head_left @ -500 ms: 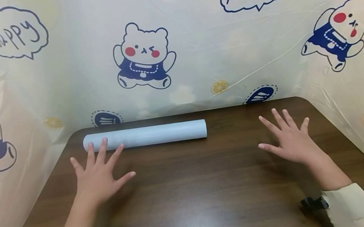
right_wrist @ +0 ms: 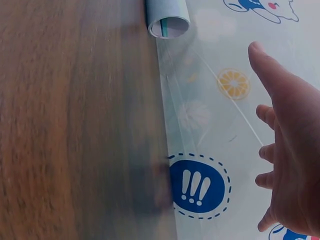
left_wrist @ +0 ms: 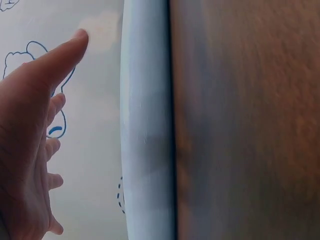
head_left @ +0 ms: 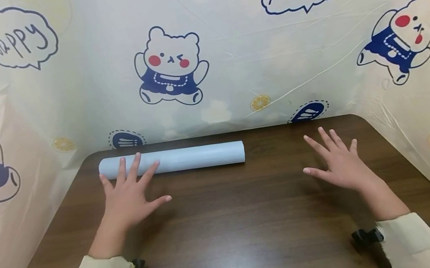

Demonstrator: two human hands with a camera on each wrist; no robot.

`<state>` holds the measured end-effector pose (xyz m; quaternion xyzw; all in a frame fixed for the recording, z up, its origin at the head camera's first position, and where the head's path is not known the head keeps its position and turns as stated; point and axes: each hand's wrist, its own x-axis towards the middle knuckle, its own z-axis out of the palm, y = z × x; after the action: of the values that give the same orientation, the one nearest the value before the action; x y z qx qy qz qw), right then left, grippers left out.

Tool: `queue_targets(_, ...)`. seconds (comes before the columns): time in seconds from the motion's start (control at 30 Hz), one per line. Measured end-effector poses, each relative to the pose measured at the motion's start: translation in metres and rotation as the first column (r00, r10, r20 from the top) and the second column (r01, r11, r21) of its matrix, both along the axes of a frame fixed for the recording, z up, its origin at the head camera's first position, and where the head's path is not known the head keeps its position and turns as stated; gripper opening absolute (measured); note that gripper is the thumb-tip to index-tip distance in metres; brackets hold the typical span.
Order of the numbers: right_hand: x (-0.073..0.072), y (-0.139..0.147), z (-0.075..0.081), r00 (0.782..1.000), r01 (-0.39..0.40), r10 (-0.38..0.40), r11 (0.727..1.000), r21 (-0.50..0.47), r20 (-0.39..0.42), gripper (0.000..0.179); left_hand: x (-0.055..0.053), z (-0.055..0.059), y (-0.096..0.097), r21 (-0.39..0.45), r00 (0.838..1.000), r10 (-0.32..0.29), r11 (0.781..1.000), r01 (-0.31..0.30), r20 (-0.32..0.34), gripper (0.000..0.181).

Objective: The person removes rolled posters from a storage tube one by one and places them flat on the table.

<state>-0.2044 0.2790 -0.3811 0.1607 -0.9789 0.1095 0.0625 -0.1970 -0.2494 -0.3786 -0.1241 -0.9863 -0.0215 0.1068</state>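
Note:
A pale blue, hollow roll (head_left: 201,156) lies lengthwise along the far left of the brown table (head_left: 229,225). Its round open end (right_wrist: 170,28) shows in the right wrist view, with a teal stripe inside. My left hand (head_left: 126,202) has its fingers spread, and their tips overlap the roll's left half in the head view. The left wrist view has that hand raised, with a gap between its fingers and the roll. Over the table's right side, well away from the roll, my right hand (head_left: 347,167) is spread too and holds nothing.
A pale printed cloth (head_left: 228,57) with bears and lettering hangs behind the table and along both sides. The table's rounded far edge runs just behind the roll. Black bands (head_left: 367,237) sit at both cuffs.
My left hand has moved right and slightly forward, so its fingers overlap more of the roll. The right hand has shifted a little left. The roll has stayed in place.

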Motion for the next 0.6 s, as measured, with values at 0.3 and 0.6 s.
queue_targets(0.3, -0.006, 0.001, -0.006, 0.998, -0.060, 0.061, 0.992, -0.110, 0.007, 0.085, -0.010, 0.000, 0.007, 0.012, 0.998, -0.058, 0.998, 0.058, 0.013, 0.102)
queue_targets(0.6, -0.016, -0.003, -0.007, 0.994, -0.104, 0.096, 0.972, -0.210, -0.049, 0.088, -0.021, 0.001, 0.016, 0.051, 0.996, -0.086, 0.995, 0.085, 0.005, 0.101)
